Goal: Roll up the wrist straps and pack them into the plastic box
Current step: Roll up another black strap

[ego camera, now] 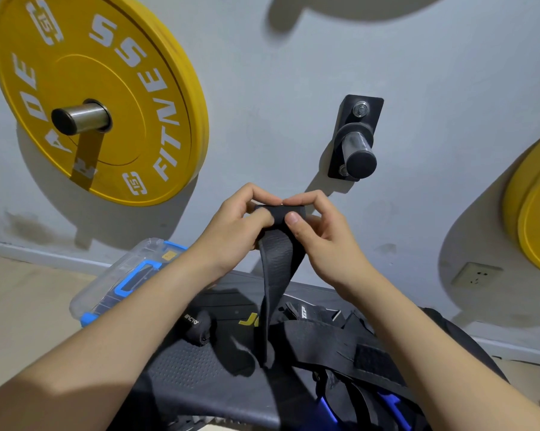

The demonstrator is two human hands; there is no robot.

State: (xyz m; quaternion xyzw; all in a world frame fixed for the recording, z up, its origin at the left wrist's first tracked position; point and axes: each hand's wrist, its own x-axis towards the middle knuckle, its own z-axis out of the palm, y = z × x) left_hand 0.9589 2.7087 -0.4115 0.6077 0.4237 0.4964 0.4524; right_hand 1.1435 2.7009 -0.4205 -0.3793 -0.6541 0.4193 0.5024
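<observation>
1. One black wrist strap [276, 265] is held up between both hands, its top end folded over into a short flat roll at fingertip height, the rest hanging straight down below the hands until its lower end reaches the pile underneath.
2. The left hand [237, 231] pinches the left side of the folded top, thumb pressed on the near face and fingers curled over the back.
3. The right hand [324, 241] pinches the right side the same way, thumb on the front of the fold, index finger arched over the top; the two index fingertips nearly meet above the strap.
4. Below the hands, a rolled strap [197, 328] with white lettering lies on the dark padded bench [194, 368], just below the left forearm.
5. Below and to the right of the hands, a heap of loose black straps [334, 340] sprawls over the bench, with hook-and-loop patches showing; blue parts show at its near edge.
6. Left of and below the left hand, the plastic box [122, 275], clear with blue latches and handle, lies at the far left end of the bench, partly hidden behind the left forearm.
7. Above the hands, a black wall peg [355, 141] juts from the grey wall; a yellow weight plate [97, 94] hangs far up to the left, another yellow plate [536, 213] sits to the right.
</observation>
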